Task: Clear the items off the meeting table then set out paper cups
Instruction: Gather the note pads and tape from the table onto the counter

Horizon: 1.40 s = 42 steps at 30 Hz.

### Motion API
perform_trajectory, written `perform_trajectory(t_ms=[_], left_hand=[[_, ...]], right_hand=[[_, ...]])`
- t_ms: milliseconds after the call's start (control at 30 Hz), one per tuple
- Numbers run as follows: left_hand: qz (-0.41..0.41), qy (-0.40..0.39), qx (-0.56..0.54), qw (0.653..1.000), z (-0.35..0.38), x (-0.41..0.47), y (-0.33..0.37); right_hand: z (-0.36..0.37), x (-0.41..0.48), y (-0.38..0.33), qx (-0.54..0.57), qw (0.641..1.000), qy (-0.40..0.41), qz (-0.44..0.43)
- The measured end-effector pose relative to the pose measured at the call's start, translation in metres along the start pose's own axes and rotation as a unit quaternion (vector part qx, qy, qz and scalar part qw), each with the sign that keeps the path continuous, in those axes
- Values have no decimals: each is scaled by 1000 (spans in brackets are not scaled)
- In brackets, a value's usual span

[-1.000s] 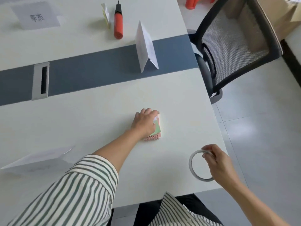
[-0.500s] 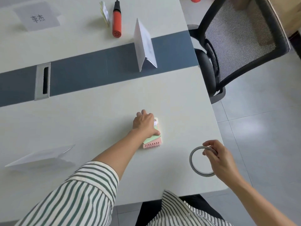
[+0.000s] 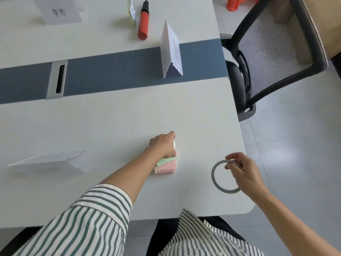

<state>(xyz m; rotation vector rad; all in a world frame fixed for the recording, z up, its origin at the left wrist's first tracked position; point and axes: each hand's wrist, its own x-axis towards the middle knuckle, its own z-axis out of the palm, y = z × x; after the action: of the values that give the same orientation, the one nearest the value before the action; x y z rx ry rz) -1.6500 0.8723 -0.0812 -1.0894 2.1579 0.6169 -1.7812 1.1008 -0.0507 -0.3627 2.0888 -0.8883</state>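
Left hand [image 3: 163,145] grip now clamped on sticky-note pad [image 3: 166,166]; I see pad dragged nearer me across bench [image 3: 110,126] since a second ago. Right hand [image 3: 243,172] grip pinching tape ring [image 3: 215,174], near bench edge. Clearing under way; marker [image 3: 143,24], name cards remain, I judge.

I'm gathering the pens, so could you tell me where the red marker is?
The red marker lies at the table's far side, between a small clip and the standing name card.
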Motion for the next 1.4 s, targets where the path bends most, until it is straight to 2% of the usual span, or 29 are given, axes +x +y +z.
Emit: perform_trajectory(t_ms=[100,200,300,467,733,900,967,1200,1400], left_hand=[[-29,14,-79,996,10,-13,-10],[-94,62,-235,965,25,-33,-25],[-123,111,-401,901,34,-61,-46],[-116,58,-605,786,48,-135,-87],[-149,123,-707,680,124,-286,-126],[-215,196,-773,563,214,-386,-125],[-235,210,-786,533,247,-418,-119],[-339,276,-836,330,397,-551,-113],[-368,309,-844,236,465,-601,-144]], right_hand=[[-1,-1,-5,-14,1000,-6,-8],[2,-3,-17,-27,998,-33,-38],[12,-5,-34,-35,995,-72,-66],[41,-16,-64,-67,982,-144,-106],[107,-96,-92,-128,925,-301,-192],[157,-183,-71,-188,860,-404,-248],[169,-212,-58,-206,843,-432,-248],[235,-339,13,-261,772,-533,-225],[304,-403,28,-330,695,-581,-266]])
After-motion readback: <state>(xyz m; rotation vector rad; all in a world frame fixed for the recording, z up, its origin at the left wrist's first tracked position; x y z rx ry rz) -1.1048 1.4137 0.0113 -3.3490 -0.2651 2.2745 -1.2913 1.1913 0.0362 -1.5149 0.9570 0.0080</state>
